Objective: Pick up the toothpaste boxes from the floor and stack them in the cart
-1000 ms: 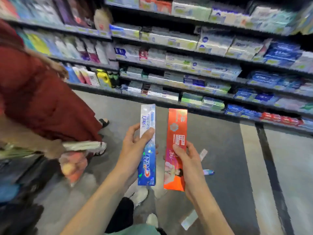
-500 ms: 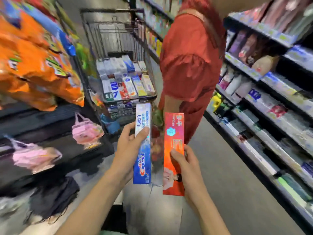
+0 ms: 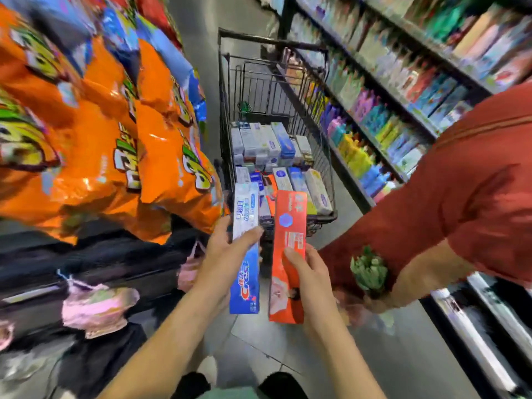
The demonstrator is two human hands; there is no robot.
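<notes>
My left hand [image 3: 223, 260] grips a blue and white Crest toothpaste box [image 3: 246, 272], held upright. My right hand [image 3: 309, 279] grips an orange-red toothpaste box [image 3: 289, 226] beside it, the two boxes a small gap apart. Straight ahead stands a black wire shopping cart [image 3: 325, 156]. Several toothpaste boxes [image 3: 267, 145] lie stacked in rows inside its basket. The tops of both held boxes overlap the cart's near end in the view.
Orange snack bags [image 3: 115, 145] hang on the left rack, close to the cart. A person in a red top [image 3: 449, 203] stands at the right holding green stems [image 3: 368, 272]. Product shelves [image 3: 403, 90] line the right side. Pink bags [image 3: 98, 308] hang low left.
The view has swung from the shelves and floor toward the cart, which now stands nearer and centred. Both hands still hold their boxes. The person in red is now at my right.
</notes>
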